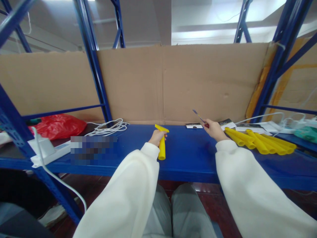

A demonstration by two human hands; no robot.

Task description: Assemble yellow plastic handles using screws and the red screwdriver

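Observation:
My left hand is closed around a yellow tube above the middle of the blue shelf. A flat yellow strip sticks out at the top of that tube; whether it is a separate piece I cannot tell. Farther right, my right hand pinches a thin pen-like stick with a bluish tip, pointing up and to the left. Its fingertips partly cover the lower end. Several more yellow tubes lie side by side on the shelf, just right of my right wrist.
Behind the shelf stands a cardboard panel. Small black-and-white boxes lie near it. On the left are a power strip, coiled white cable and a red plastic bag. Blue posts frame both sides.

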